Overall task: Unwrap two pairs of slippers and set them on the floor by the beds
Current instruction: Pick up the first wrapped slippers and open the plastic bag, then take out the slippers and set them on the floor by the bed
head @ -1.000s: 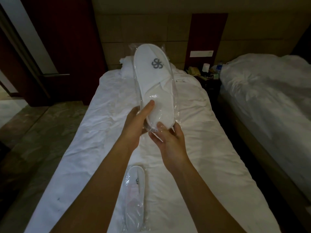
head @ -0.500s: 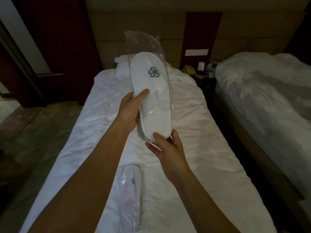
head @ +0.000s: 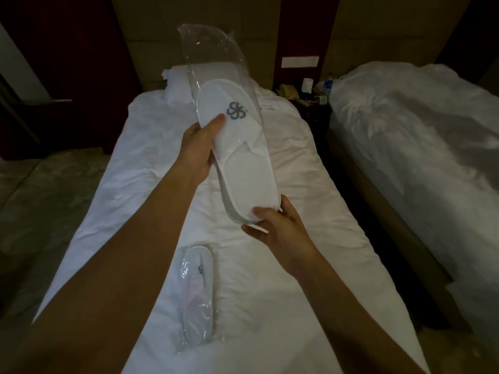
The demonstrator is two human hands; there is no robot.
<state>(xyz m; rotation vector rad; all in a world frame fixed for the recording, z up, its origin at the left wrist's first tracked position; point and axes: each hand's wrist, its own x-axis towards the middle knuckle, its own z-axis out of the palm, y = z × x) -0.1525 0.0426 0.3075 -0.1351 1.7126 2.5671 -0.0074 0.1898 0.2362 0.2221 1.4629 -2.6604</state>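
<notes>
Both our arms reach out over the near bed (head: 151,168). Our left hand (head: 198,149) curls round the left edge of the slipper pair (head: 240,163), thumb pressed on top beside the grey logo. Our right hand (head: 278,228) pinches the heel end, thumb on top. The clear wrapper (head: 213,58) covers only the toe half, its empty end sticking up. A second wrapped pair (head: 197,292) lies on the sheet below our arms.

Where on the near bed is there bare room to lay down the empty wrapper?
Free: the sheet right of the wrapped slippers, and the stretch up toward the pillow. Crowded: the nightstand between the beds.
</notes>
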